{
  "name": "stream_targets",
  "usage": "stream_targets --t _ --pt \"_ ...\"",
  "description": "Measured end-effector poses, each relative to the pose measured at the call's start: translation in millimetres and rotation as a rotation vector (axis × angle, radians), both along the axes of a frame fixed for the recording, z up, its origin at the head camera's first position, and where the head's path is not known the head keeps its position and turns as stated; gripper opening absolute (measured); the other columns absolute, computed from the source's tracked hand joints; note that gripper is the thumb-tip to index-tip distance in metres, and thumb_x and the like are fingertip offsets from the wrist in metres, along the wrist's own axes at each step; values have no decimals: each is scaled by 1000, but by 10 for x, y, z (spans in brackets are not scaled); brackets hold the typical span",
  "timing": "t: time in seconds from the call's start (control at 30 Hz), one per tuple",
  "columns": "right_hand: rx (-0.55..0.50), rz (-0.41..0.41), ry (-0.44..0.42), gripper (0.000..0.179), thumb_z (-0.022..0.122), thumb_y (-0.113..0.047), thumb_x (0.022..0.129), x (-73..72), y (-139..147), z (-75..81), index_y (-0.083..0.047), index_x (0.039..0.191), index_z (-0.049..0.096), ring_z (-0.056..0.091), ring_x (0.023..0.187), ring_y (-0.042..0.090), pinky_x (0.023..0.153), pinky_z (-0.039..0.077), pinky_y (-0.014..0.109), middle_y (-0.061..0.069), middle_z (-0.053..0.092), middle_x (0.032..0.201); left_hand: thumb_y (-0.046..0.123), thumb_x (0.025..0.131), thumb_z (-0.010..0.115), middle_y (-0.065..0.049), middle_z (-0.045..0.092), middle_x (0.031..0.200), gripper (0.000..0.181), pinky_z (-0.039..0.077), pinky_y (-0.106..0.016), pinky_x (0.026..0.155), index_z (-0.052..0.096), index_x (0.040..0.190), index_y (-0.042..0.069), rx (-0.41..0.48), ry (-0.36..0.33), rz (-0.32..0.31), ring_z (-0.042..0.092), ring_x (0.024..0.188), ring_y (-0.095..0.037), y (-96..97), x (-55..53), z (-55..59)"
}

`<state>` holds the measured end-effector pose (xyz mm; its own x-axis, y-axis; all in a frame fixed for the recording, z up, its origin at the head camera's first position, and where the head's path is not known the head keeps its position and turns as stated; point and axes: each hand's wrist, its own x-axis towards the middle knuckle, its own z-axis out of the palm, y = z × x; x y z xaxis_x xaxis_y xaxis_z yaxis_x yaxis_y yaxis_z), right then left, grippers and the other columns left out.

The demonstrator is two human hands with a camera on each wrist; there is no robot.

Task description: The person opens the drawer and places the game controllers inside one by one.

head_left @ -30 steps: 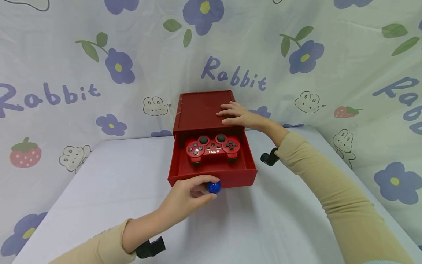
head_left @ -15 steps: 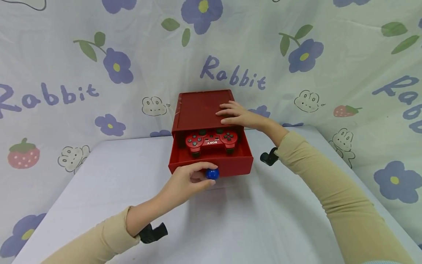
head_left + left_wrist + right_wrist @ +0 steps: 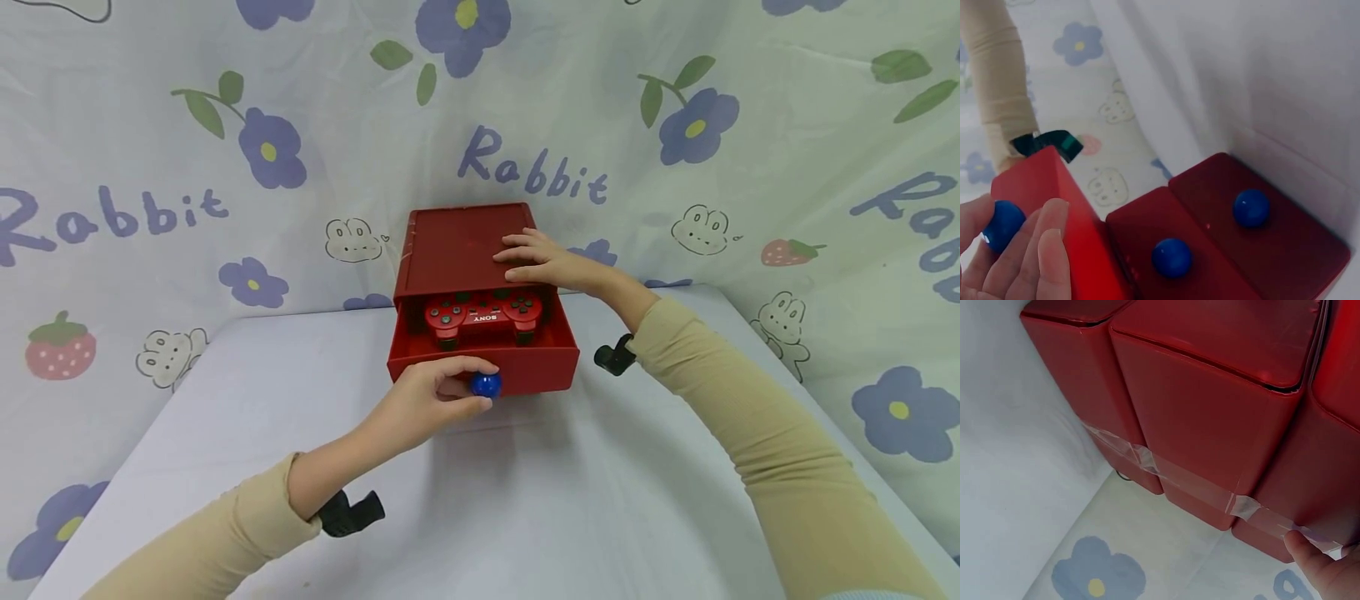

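Observation:
A red drawer cabinet (image 3: 457, 246) stands at the back of the table, its top drawer (image 3: 536, 369) partly pulled out. Inside lies a red game controller (image 3: 483, 315) marked SONY, its rear edge under the cabinet's top. My left hand (image 3: 427, 396) pinches the drawer's round blue knob (image 3: 487, 385) between thumb and fingers. On the cabinet's top right my right hand (image 3: 547, 260) rests with spread fingers. In the left wrist view, the blue knob (image 3: 1006, 225) shows among the fingers. Only part of the right hand (image 3: 1335, 572) appears in the right wrist view.
Below the pulled drawer are two closed drawers with blue knobs, a nearer one (image 3: 1172, 257) and a farther one (image 3: 1251, 208). Clear tape (image 3: 1194, 487) runs across the cabinet's side. A patterned curtain (image 3: 300, 100) hangs behind the white-covered table (image 3: 300, 375).
The top drawer has slid inward with my left hand on its knob, mostly in the first half second. The controller now sits farther under the top. My right hand stays put.

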<state>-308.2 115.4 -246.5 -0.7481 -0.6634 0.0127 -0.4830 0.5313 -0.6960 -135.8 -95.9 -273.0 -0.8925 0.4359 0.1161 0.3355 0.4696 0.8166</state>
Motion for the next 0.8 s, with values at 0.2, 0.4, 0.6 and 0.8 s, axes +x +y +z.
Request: stream_targets --t 0.2,0.4,0.6,0.8 --pt "-2 3 -1 48 49 -37 79 -8 7 -8 -26 125 38 -9 125 11 99 6 47 -8 14 137 23 73 63 -3 61 87 32 48 -24 62 56 104 20 7 -32 24 59 72 -11 -23 -108 -6" --pt "-5 19 16 48 48 -37 80 -26 -8 -21 -25 125 38 -9 125 12 98 5 47 -7 14 137 23 73 62 -3 62 81 32 48 -29 59 55 105 23 -16 -60 57 59 65 -11 -33 -231 -13" --pt "-4 8 -1 48 48 -38 80 -19 -6 -14 -26 125 37 -10 125 10 98 5 47 -9 13 137 26 74 61 -3 62 82 32 48 -33 59 54 106 25 -25 -82 63 59 62 -13 -45 -339 -14" --pt "-20 8 -38 50 47 -30 82 125 -18 98 -18 128 34 -11 125 16 98 5 49 -1 11 138 29 74 60 -3 62 84 32 48 -31 56 53 106 27 -24 -98 51 59 61 -15 -57 -419 -26"
